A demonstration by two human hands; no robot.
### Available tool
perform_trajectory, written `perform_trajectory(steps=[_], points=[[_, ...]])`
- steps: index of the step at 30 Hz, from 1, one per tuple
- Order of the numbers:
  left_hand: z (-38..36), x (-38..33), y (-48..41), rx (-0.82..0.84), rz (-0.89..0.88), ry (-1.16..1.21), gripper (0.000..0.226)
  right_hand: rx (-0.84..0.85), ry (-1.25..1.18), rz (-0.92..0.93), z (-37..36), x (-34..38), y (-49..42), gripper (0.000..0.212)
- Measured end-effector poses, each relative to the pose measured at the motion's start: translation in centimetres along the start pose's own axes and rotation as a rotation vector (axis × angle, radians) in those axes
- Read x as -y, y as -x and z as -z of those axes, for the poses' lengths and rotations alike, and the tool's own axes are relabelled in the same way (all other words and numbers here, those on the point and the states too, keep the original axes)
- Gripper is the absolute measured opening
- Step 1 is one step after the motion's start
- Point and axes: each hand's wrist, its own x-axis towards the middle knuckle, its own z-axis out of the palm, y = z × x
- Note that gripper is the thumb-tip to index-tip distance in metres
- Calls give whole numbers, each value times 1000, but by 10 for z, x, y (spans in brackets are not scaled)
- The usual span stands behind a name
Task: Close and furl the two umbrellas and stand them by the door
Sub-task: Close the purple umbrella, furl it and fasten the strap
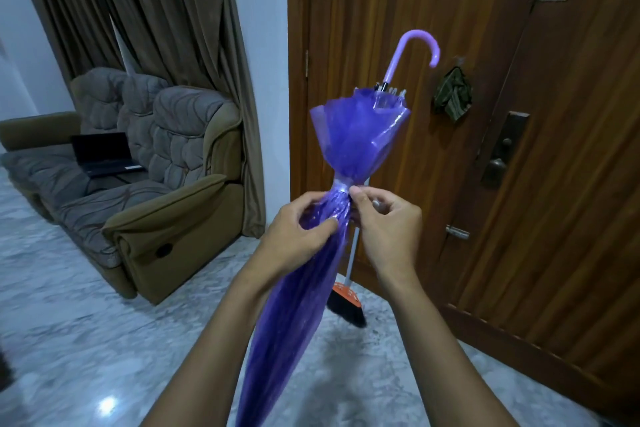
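A translucent purple umbrella (356,139) is folded shut and held slanting in front of me, its lilac hook handle (420,45) up toward the door and its tip out of frame at the bottom. A pale strap (341,185) cinches the canopy at mid-length. My left hand (298,229) grips the gathered canopy just below the strap. My right hand (384,218) pinches at the strap from the right. Only this one umbrella is in view.
The brown wooden door (450,28) stands straight ahead with its lock and knob (502,152) at the right. A broom (346,302) leans against the door behind the umbrella. A grey sofa (145,191) with a laptop (104,154) sits left, curtains behind it. The floor is pale marble (86,340).
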Motion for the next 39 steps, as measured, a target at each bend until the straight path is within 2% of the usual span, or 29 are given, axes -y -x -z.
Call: perform_trajectory(steps=[3, 6, 9, 13, 17, 20, 21, 25, 27, 30, 32, 35, 39], points=[[-2, 6, 6, -5, -14, -81, 57, 28, 118, 78, -3, 5, 7, 12], [1, 16, 5, -104, -16, -46, 56, 129, 81, 48, -8, 2, 9, 14], [5, 24, 8, -145, 55, 108, 56, 235, -111, -72, -7, -2, 5, 10], [3, 25, 13, -165, 100, 314, 56, 261, -111, -145, 3, -8, -2, 18], [0, 17, 16, -64, 107, 561, 46, 315, -360, -354, 1, -13, 1, 31], [-4, 16, 17, -16, 162, 680, 35, 264, -441, -401, -2, -12, 2, 31], [-6, 16, 17, -30, 174, 634, 31, 248, -415, -388, -2, -12, 2, 28], [0, 17, 10, -87, 136, 150, 23, 181, -217, -257, 5, -9, 2, 14], [3, 14, 9, -34, 100, 108, 26, 172, -91, -149, 6, -10, 1, 8], [1, 10, 8, 41, 57, -23, 47, 190, -2, -36, 6, -9, 0, 9], [-3, 7, 8, 22, 18, -115, 51, 228, 15, -5, 7, -5, 1, 12], [-8, 8, 9, -52, -11, -102, 48, 286, 7, 14, 8, 1, 3, 11], [-8, 9, 10, -30, 9, 74, 43, 327, -75, -63, 10, 7, -1, 12]])
